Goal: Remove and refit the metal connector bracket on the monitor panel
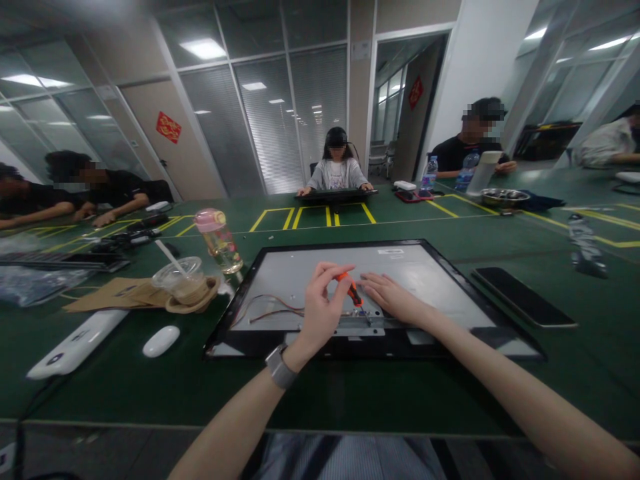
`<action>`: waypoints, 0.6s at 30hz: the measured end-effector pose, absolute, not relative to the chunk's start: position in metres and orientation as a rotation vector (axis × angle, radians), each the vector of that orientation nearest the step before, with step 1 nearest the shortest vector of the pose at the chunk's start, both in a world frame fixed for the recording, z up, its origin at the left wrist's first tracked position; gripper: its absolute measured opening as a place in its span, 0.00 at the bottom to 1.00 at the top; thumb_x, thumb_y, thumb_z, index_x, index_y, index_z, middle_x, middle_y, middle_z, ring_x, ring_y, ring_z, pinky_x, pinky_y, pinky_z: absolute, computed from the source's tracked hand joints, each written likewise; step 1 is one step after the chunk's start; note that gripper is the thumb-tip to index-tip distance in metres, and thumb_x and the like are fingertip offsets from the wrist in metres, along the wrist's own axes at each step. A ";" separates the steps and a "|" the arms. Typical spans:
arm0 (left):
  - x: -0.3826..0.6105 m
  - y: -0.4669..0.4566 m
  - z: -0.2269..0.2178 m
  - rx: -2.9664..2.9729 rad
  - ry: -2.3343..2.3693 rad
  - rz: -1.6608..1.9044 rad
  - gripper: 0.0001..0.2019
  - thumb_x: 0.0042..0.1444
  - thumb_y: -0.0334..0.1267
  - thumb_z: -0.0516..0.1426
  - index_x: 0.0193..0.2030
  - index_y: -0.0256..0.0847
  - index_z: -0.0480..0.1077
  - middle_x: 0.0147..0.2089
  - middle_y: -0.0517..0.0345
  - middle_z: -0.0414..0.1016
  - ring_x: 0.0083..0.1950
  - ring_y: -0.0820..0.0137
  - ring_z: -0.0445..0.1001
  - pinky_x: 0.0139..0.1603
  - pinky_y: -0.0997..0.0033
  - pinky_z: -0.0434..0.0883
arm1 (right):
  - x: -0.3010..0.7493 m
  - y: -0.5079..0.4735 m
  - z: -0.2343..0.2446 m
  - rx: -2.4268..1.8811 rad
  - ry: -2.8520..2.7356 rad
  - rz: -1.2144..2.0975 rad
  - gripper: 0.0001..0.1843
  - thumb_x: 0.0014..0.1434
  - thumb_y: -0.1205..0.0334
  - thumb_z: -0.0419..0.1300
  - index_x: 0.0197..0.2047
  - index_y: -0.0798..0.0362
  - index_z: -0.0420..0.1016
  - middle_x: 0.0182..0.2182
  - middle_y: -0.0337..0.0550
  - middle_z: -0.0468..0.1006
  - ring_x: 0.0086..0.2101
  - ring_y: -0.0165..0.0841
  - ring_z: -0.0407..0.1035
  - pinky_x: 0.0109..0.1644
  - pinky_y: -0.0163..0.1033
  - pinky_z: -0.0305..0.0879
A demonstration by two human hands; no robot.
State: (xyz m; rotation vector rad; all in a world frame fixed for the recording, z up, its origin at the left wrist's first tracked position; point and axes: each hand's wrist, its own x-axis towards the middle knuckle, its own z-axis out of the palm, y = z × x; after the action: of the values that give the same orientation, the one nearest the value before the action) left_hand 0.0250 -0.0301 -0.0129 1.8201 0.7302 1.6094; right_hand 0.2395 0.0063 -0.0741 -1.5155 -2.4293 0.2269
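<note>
A flat display panel [425, 273] with a black frame and grey back lies in front of me on the table. My left hand [323, 300] is closed around the handle of an orange and black screwdriver [355, 291]. The screwdriver slants, its shaft pointing down at a metal bracket [357, 325] along the panel's near edge. Whether its tip sits in a screw is too small to make out. My right hand [393, 297] lies flat on the panel just right of the screwdriver, fingers stretched out. Thin wires [273, 308] run across the panel left of my left hand.
Left of the panel are a pink-lidded bottle [217, 240], an iced drink cup [184, 283], a white oblong device [77, 343] and a small white case [161, 341]. A phone [524, 297] lies on the right. Across the table [320, 393], a person [337, 170] handles another panel.
</note>
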 end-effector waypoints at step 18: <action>0.023 -0.027 -0.012 1.649 0.651 1.522 0.13 0.67 0.36 0.52 0.48 0.40 0.77 0.42 0.53 0.77 0.44 0.69 0.75 0.51 0.67 0.71 | 0.239 0.005 -0.073 -1.508 -2.414 0.241 0.30 0.72 0.51 0.36 0.65 0.53 0.68 0.67 0.54 0.65 0.67 0.47 0.55 0.69 0.60 0.49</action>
State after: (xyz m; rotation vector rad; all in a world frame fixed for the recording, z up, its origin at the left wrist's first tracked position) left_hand 0.0235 -0.0269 -0.0117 1.6491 0.6509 1.5222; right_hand 0.2392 0.0054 -0.0727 -1.5081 -2.4144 0.2405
